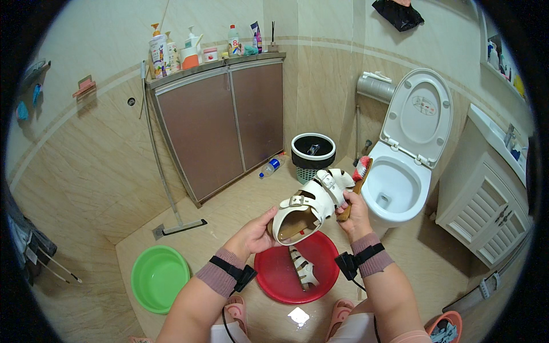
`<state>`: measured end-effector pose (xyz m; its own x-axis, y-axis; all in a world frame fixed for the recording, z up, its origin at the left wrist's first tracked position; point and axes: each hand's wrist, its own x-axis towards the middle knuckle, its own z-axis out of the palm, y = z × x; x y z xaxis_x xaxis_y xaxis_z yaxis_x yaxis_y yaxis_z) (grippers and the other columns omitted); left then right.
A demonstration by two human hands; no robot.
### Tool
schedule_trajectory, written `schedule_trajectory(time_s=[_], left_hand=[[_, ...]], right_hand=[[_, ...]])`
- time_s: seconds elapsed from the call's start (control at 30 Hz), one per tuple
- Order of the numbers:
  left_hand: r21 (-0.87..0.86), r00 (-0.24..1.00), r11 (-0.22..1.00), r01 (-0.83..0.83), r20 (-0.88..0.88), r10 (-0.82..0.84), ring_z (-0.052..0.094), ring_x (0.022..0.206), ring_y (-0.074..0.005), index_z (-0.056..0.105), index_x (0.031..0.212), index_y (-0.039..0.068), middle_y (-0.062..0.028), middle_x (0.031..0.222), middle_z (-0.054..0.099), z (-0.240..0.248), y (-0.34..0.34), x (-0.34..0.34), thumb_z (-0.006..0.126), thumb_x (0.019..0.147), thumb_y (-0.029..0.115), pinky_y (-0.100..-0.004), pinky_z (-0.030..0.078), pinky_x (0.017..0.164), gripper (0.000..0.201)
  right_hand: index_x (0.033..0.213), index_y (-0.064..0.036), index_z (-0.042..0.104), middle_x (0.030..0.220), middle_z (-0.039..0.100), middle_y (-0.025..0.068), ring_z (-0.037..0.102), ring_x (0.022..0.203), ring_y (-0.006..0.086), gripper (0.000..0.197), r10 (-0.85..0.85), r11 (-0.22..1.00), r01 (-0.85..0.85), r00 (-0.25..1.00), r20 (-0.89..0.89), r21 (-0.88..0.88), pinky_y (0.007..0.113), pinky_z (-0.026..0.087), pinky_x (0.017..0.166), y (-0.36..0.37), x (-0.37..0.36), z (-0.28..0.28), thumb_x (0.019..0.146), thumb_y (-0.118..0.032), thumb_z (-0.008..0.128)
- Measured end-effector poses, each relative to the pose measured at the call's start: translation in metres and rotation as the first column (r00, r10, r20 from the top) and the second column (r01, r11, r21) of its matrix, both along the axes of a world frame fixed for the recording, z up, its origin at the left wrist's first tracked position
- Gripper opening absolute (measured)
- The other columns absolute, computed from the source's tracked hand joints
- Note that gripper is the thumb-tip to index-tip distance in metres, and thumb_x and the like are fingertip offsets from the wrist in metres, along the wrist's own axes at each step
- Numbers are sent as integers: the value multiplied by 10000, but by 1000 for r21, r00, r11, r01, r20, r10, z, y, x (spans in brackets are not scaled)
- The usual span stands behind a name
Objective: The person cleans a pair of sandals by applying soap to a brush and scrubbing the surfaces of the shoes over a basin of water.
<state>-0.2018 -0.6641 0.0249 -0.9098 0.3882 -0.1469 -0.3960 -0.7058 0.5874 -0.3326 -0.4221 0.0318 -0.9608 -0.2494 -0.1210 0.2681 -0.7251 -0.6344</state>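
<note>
A white buckled sandal [327,195] with a brown insole is held up over a red basin [264,280]. Wrapped round its heel end is my left hand [260,233], closed. My right hand [355,214] is closed on the wooden handle of a scrub brush [361,170], whose red and white bristles stand up beside the sandal's toe end. The thumb of that hand lies close to the sandal; whether it presses on it I cannot tell. A second white sandal [306,270] lies tilted inside the basin, partly in water.
A green basin [160,279] stands on the left, near a floor squeegee [184,226] leaning by a brown cabinet [200,126]. Ahead are a bottle [271,166] on the floor and a waste bin [313,155]. The open toilet [398,188] is at the right, beyond my right hand.
</note>
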Motion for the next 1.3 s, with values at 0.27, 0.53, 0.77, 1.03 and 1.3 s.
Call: schedule_trajectory(time_s=[0.27,0.53,0.77,1.03,1.3], left_hand=[[-77,983,986,150,-98,-157,538,1207,-268,414,1399,94,-117,1344,534,5,3,9,659,872,196,-474,465,983,590],[-468,978,878,-102,-209,2,546,1155,-181,363,1433,62,-68,1269,552,18,6,15,559,700,-116,-344,447,1000,780],[-705,931,636,-313,-359,61,525,1183,-191,311,1487,81,-80,1298,542,22,5,14,593,717,-129,-321,427,993,847],[-769,932,540,-342,-351,91,561,1123,-183,310,1493,84,-84,1272,561,19,5,15,569,729,-147,-290,472,906,839],[-843,952,450,-293,-303,53,545,1182,-192,375,1461,68,-118,1291,570,19,10,15,538,743,-161,-273,430,958,770]], right_hand=[[1006,-107,462,713,494,-12,462,529,81,162,29,990,-16,995,-92,141,227,384,420,-11,10,9,887,-75,569],[1187,-34,518,790,579,14,532,617,72,335,53,768,201,926,-373,609,229,399,471,-6,13,19,889,-131,635],[1300,-43,549,972,680,129,654,814,254,479,228,465,633,589,-775,618,366,517,723,-10,27,21,874,-230,662],[1276,-111,581,924,684,169,655,827,361,455,562,146,709,515,-647,690,462,522,712,-21,65,44,870,-312,619],[1229,-105,629,958,681,197,664,852,356,453,620,172,719,452,-642,673,431,528,760,-31,84,45,818,-291,674]])
